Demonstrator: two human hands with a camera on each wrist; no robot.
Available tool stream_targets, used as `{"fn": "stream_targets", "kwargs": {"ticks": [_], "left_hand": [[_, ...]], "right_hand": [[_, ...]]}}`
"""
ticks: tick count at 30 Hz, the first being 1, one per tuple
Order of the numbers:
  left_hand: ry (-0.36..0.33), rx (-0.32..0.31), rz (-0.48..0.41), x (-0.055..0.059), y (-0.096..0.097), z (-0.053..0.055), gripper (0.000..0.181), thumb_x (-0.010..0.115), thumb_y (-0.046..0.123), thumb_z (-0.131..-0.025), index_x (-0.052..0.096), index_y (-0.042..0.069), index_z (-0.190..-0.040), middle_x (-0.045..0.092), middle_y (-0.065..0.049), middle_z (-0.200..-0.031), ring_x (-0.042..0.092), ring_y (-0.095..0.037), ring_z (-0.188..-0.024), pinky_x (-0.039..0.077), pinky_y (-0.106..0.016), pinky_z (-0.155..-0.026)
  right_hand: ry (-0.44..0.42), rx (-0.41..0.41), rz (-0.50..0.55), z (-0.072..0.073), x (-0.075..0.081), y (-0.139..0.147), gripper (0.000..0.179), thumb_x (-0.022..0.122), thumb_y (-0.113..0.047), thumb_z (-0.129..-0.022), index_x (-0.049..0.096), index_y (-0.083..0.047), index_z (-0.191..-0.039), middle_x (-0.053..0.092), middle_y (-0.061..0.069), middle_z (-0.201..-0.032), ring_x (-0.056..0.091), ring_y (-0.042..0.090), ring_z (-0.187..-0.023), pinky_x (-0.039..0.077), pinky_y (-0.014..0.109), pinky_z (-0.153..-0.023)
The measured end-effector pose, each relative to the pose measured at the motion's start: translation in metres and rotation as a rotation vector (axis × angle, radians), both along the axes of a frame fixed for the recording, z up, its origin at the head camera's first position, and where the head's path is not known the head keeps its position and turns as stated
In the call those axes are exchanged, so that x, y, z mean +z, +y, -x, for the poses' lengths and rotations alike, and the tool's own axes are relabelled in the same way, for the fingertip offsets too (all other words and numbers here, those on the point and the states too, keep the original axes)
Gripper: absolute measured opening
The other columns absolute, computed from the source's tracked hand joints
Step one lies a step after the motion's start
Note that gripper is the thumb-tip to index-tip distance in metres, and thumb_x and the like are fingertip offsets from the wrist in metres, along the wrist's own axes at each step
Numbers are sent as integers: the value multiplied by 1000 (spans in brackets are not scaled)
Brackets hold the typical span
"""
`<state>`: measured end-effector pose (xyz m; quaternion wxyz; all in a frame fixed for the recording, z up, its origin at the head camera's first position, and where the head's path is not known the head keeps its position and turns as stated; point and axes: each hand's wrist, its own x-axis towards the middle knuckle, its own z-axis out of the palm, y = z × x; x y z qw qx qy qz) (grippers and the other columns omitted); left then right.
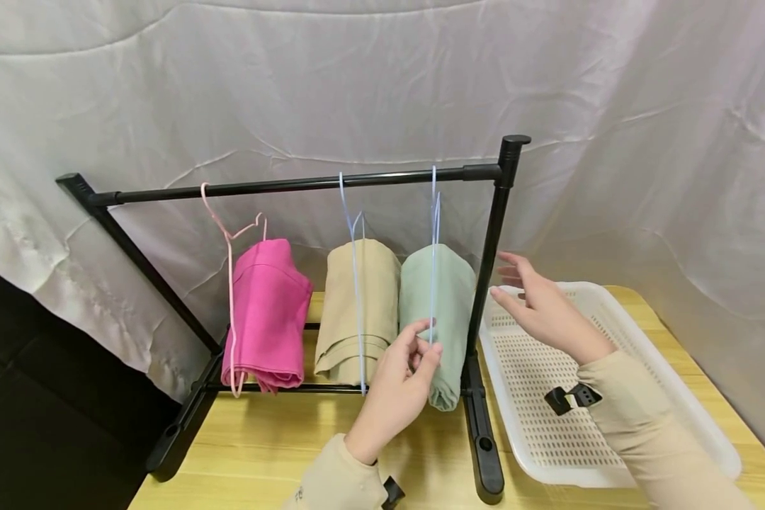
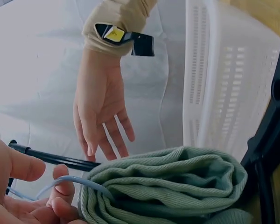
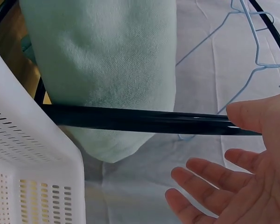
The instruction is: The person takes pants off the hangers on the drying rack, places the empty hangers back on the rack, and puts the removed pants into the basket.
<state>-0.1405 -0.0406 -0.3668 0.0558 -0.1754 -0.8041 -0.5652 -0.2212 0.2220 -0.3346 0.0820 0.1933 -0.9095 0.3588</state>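
A folded light-green garment [image 1: 452, 290] hangs over a light-blue hanger [image 1: 433, 283], hooked on the rail [image 1: 280, 185] of a black rack near its right end. My left hand [image 1: 395, 382] has its fingers curled at the hanger's near end, where the blue wire [image 2: 73, 179] passes between thumb and fingers, just beside the garment's layered edge [image 2: 163, 182]. On the other side of the rack's right post [image 1: 493, 241], my right hand [image 1: 551, 315] hovers with fingers spread, holding nothing. In the right wrist view, its thumb overlaps the black post [image 3: 144, 119].
A folded beige garment [image 1: 360, 297] on another blue hanger and a bright pink one [image 1: 270, 312] on a pink hanger [image 1: 231, 304] hang farther left. A white perforated basket [image 1: 548, 432] stands on the wooden table [image 1: 274, 439] to the right. Pale fabric [image 1: 370, 85] hangs behind.
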Motion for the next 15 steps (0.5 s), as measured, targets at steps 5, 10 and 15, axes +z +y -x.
{"fn": "stream_targets", "kwargs": {"ticks": [5, 10, 15], "left_hand": [[35, 13, 32, 3, -4, 6, 33, 54, 25, -114, 64, 8, -140, 66, -2, -78, 53, -3, -63, 46, -21, -62], [94, 43, 84, 8, -4, 11, 29, 50, 25, -115, 72, 10, -127, 60, 3, -67, 50, -2, -56, 46, -23, -61], [150, 111, 150, 11, -4, 12, 26, 52, 22, -114, 75, 13, -109, 56, 6, -64, 48, -2, -55, 45, -24, -61]], "right_hand": [[-1, 12, -3, 3, 1, -2, 68, 52, -33, -114, 22, -2, -167, 53, 29, -157, 56, 48, -142, 50, 66, -110], [8, 20, 18, 7, 3, -6, 64, 48, -32, -116, 25, 3, -165, 54, 30, -154, 59, 48, -139, 49, 65, -112], [24, 11, 43, 10, 4, -9, 61, 46, -30, -117, 28, 5, -162, 56, 33, -151, 61, 49, -137, 47, 65, -114]]}}
